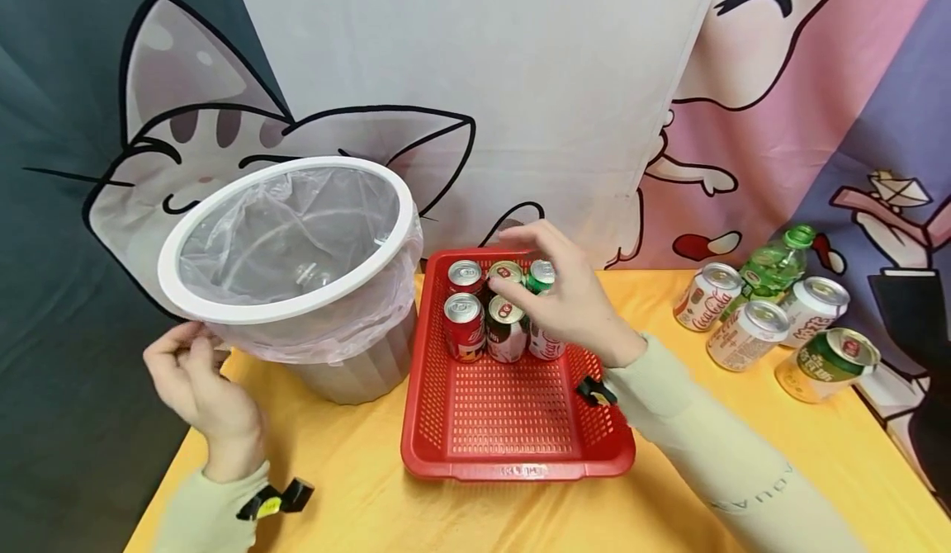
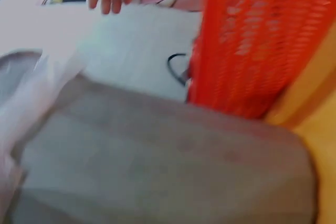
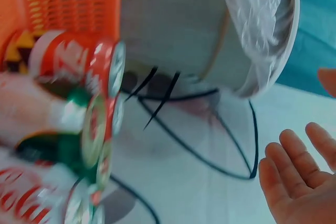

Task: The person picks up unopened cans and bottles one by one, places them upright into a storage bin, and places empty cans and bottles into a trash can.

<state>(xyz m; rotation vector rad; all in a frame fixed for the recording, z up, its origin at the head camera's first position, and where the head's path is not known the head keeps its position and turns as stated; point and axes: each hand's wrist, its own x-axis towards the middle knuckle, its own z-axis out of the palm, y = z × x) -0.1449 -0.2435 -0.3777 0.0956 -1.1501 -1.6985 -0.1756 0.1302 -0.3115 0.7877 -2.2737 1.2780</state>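
Observation:
In the head view my left hand (image 1: 204,388) is beside the lower left rim of a waste bin (image 1: 364,380), its fingers loosely bent right at the white rim. A clear plastic bag (image 1: 297,206) lines the bin. My right hand (image 1: 565,289) hovers over several drink cans standing in a red basket (image 1: 513,429), thumb and fingers spread with nothing between them. Among these cans are a red can (image 1: 464,330), a dark can with a gold top (image 1: 507,330) and a white Coca-Cola can (image 1: 546,342). The right wrist view shows the spread fingers (image 3: 294,166) apart from the cans.
Right of the basket, several cans stand on the yellow cloth (image 1: 461,520), including a green-and-yellow can (image 1: 828,363), with a green plastic bottle (image 1: 773,264) behind them. A small shiny clear thing (image 1: 312,275) shows inside the bin. A cartoon-printed curtain (image 1: 520,82) hangs behind.

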